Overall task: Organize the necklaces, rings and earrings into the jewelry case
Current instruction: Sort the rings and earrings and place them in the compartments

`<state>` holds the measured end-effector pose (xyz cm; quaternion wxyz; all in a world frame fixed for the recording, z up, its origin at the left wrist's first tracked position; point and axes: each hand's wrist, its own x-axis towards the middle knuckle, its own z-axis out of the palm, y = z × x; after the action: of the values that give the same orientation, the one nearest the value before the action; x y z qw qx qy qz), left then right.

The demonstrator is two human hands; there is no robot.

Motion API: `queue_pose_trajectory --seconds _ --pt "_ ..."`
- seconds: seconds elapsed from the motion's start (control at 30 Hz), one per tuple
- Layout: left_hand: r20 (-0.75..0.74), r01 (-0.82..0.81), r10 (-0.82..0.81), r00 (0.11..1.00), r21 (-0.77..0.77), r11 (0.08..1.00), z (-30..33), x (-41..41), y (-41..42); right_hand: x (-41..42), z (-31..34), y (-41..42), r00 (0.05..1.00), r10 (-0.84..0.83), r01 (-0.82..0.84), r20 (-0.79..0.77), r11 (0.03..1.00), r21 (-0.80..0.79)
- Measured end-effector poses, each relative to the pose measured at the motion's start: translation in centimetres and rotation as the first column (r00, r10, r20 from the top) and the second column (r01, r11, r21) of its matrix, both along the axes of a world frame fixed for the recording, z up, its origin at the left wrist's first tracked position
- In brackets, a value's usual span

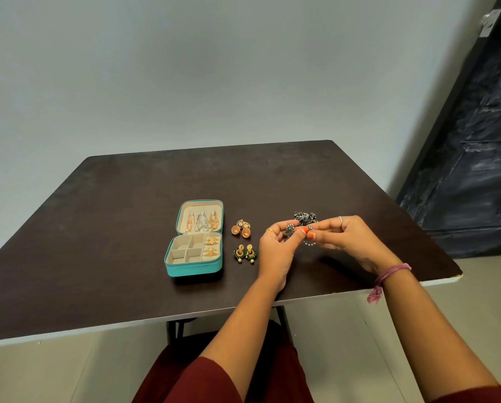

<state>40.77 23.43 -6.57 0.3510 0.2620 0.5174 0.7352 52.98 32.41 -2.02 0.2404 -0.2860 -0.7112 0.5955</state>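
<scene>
Two hands raised over the bench [127, 228] — left hand [275, 251] pinching a dark silver earring [289, 230], right hand [351, 239] pinching its mate [309, 238], beaded edge hanging down. Open teal jewelry case [195, 238] lying left, long axis running away from the person, lid at the far end — gold jhumka earrings [241, 228] and green-gold earrings [245, 253] just beside it.

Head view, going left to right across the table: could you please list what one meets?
Teal jewelry case → gold dome earrings above green-and-gold earrings → left hand → dark silver earrings → right hand.
</scene>
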Motion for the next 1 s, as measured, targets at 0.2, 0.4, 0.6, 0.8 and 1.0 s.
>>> queue_pose_trajectory --seconds 0.2,0.4,0.6,0.8,1.0 --pt "-0.028 -0.008 0.007 1.0 -0.01 1.0 0.2 0.2 -0.1 0.0 -0.3 0.1 0.999 -0.03 0.025 -0.028 0.987 -0.157" --pt "0.189 0.137 -0.136 0.973 0.005 0.991 1.2 -0.2 -0.6 -0.4 -1.0 0.3 0.991 -0.117 0.097 -0.058 0.959 -0.266" --pt "0.041 0.227 -0.223 0.974 -0.178 0.958 3.3 -3.2 -1.7 -1.3 -1.5 0.0 0.989 -0.14 0.119 -0.05 0.948 -0.296" --pt "-0.262 0.179 -0.33 0.907 -0.469 0.865 6.1 -6.6 -2.5 -3.0 -1.8 -1.0 0.996 -0.048 0.058 0.081 0.99 -0.129" --pt "-0.442 -0.007 -0.527 0.726 -0.771 0.637 6.6 -6.7 -1.4 -4.5 -2.6 -2.3 0.969 -0.051 0.016 0.242 0.989 0.145"
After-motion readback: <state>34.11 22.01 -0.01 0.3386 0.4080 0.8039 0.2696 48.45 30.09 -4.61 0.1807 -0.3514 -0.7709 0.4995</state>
